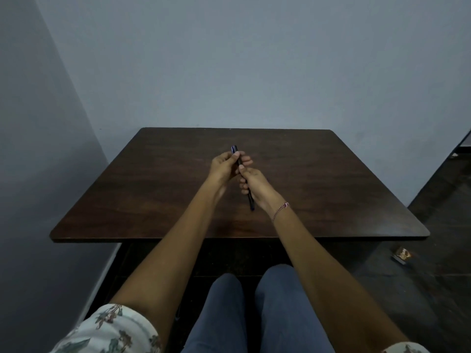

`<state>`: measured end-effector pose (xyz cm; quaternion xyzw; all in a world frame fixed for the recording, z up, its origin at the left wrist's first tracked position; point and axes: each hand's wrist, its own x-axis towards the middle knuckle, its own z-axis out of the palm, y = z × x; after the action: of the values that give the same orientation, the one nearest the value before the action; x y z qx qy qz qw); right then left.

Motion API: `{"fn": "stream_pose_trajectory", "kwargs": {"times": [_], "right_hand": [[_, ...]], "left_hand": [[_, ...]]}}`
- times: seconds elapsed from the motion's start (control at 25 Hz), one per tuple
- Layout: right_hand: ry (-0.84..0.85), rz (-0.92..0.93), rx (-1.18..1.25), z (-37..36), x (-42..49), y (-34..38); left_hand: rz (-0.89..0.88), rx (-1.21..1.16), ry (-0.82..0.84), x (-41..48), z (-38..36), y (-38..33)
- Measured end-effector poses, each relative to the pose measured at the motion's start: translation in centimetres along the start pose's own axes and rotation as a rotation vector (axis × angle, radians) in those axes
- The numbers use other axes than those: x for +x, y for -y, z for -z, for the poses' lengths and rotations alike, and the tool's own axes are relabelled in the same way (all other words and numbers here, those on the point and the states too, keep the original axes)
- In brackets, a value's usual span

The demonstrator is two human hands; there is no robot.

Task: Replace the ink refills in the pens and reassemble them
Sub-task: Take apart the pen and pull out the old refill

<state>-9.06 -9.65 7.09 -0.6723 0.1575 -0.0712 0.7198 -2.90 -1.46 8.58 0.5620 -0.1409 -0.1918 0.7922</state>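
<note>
Together, left hand (224, 165) and right hand (254, 186) grip pen (251, 200)

The pen (244, 179) is black with a blue end at 12 o'clock; the table (153, 189) is dark brown wood grain. A red and white beaded bracelet (280, 209) rings the wrist at 3 o'clock of centre. The sleeve (112, 329) at 7 o'clock is pale with a green and brown floral print, the trousers (254, 314) at 6 o'clock blue-grey, the wall (254, 59) pale grey-blue
</note>
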Motion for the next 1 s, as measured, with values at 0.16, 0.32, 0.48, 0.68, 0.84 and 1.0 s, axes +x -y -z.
{"fn": "stream_pose_trajectory", "kwargs": {"times": [0.16,0.32,0.48,0.68,0.84,1.0], "right_hand": [[-0.073,0.003,-0.06,-1.2,0.3,0.0],[-0.144,0.019,0.033,-2.8,0.4,-0.2],[-0.158,0.045,0.007,-4.7,0.7,-1.5],[-0.088,0.124,-0.126,-4.6,2.1,-4.1],[-0.101,0.1,-0.269,-4.4,2.7,-6.7],[-0.196,0.214,-0.368,-4.0,3.2,-8.0]], "left_hand": [[-0.007,0.033,-0.063,0.1,-0.9,0.1],[-0.025,0.057,-0.082,0.3,-0.8,-0.2],[-0.068,0.107,-0.154,0.5,-0.3,-0.6],[-0.041,0.161,-0.179,1.1,2.1,-1.2],[-0.02,0.189,-0.317,3.4,4.5,-0.6],[0.045,0.349,-0.481,5.9,6.6,1.6]]}}
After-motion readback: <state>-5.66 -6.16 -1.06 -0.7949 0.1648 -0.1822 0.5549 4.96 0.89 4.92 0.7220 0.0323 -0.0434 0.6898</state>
